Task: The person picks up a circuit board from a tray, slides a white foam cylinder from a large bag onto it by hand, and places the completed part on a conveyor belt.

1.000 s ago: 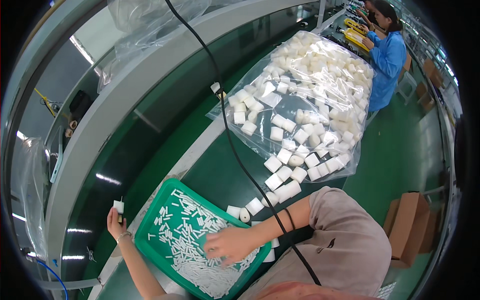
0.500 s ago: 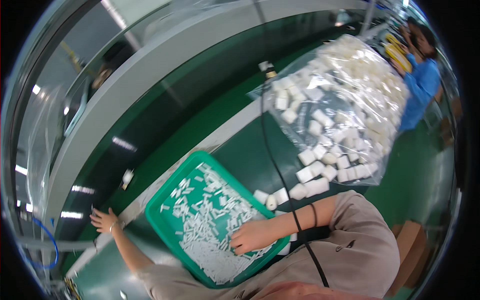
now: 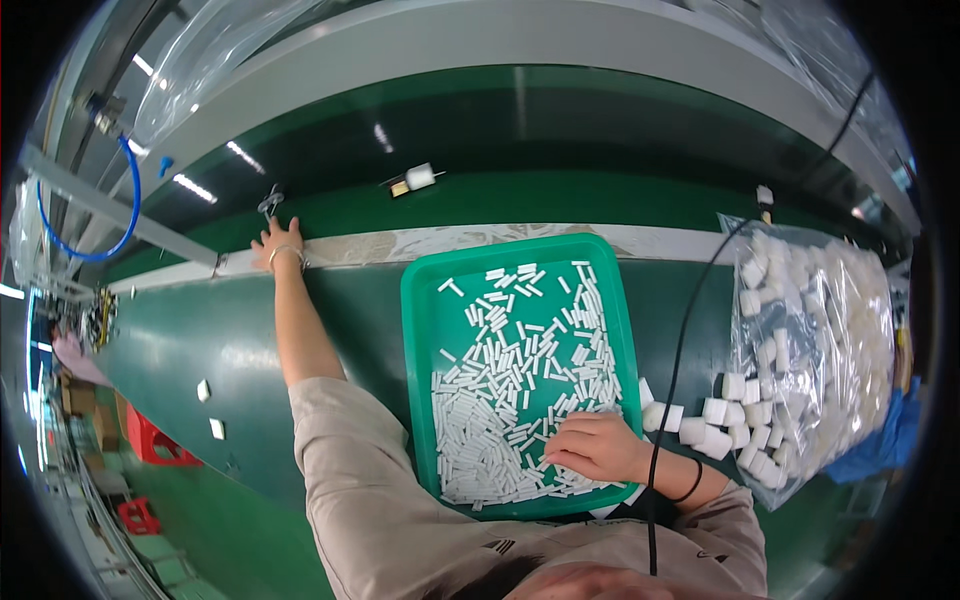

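My left hand [image 3: 280, 243] reaches over the pale strip beside the conveyor belt, fingers spread. Just beyond its fingertips is a small shiny metal part [image 3: 270, 202]; whether they touch, I cannot tell. A green plastic tray [image 3: 411, 350] lies in front of me, holding a great many short white sticks [image 3: 480, 430]. Over the tray's right side, my right hand [image 3: 598, 447] is closed, its fingers curled down among the sticks. What it grips, if anything, is hidden under the fingers.
A clear bag [image 3: 815, 350] of white blocks stands at the right, with loose white blocks [image 3: 712, 442] by its mouth. A black cable [image 3: 683, 330] hangs between tray and bag. A white part with a gold-coloured end [image 3: 415, 180] lies on the green belt [image 3: 560, 205]. Red stools [image 3: 155, 440] stand at left.
My view has swung round, so the tray now appears upright and central. My left hand still stretches toward the belt near the metal part. My right hand stays in the tray.
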Demonstrator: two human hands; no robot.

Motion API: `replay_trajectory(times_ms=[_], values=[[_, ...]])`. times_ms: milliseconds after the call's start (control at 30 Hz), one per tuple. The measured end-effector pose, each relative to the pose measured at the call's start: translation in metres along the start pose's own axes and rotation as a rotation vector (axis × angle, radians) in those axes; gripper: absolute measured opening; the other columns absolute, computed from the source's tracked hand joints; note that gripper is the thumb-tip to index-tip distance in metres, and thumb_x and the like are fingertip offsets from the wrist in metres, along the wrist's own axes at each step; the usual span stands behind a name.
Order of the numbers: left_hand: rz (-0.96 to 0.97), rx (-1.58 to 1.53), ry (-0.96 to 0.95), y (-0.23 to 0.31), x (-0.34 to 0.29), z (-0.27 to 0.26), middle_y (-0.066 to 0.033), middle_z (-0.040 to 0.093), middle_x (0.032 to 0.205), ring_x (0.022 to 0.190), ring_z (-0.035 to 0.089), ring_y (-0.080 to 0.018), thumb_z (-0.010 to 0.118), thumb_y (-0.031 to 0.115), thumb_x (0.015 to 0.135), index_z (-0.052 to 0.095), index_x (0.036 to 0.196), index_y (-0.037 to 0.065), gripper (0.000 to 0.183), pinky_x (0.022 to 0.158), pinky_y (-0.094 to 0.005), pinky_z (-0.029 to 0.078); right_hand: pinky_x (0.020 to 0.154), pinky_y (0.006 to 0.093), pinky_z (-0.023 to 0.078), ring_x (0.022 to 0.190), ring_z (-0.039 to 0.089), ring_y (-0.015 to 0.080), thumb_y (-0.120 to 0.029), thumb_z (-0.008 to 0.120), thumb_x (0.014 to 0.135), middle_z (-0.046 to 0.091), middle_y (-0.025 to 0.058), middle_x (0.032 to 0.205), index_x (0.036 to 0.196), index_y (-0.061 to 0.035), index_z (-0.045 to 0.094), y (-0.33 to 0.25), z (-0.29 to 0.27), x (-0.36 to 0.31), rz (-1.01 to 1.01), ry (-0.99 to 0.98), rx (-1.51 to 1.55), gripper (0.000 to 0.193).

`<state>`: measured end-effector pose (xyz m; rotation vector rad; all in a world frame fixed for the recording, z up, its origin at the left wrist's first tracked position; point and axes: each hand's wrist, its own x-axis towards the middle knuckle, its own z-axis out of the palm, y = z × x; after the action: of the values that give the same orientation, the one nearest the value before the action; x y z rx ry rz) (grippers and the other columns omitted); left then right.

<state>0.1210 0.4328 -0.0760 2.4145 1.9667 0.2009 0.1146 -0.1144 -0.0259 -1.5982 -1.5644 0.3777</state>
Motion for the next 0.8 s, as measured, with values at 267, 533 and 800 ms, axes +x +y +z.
replay_trajectory(times_ms=[267,533,800], values=[[0.132,-0.046,0.159,-0.005,-0.014,-0.005,-0.0042,0.035,0.134,0.128,0.022,-0.0262,0.048,0.045,0.080,0.048,0.119,0.024,0.044,0.101,-0.0451,0.022,0.054,0.0293,0.045,0.062,0.055,0.0203,-0.012,0.063,0.074,0.057,0.0041,0.068,0.078,-0.0070,0.059,-0.002,-0.004,0.002,0.093,0.039,0.065,0.008],[0.490,0.007,0.320,-0.003,-0.014,-0.003,-0.0009,0.044,0.127,0.124,0.028,-0.0238,0.050,0.032,0.082,0.055,0.111,0.021,0.032,0.099,-0.0391,0.026,0.053,0.0291,0.044,0.060,0.055,0.0205,-0.012,0.065,0.073,0.057,0.0044,0.066,0.078,-0.0073,0.060,-0.001,-0.006,-0.001,0.130,0.069,0.059,0.008],[0.684,0.017,0.219,0.012,-0.028,-0.020,-0.0025,0.056,0.110,0.112,0.042,-0.0222,0.052,0.031,0.080,0.059,0.100,0.014,0.027,0.091,-0.0391,0.033,0.047,0.0271,0.041,0.052,0.052,0.0182,-0.007,0.067,0.071,0.056,0.0049,0.062,0.076,-0.0057,0.063,-0.001,-0.004,0.000,0.161,0.137,0.141,0.007]])
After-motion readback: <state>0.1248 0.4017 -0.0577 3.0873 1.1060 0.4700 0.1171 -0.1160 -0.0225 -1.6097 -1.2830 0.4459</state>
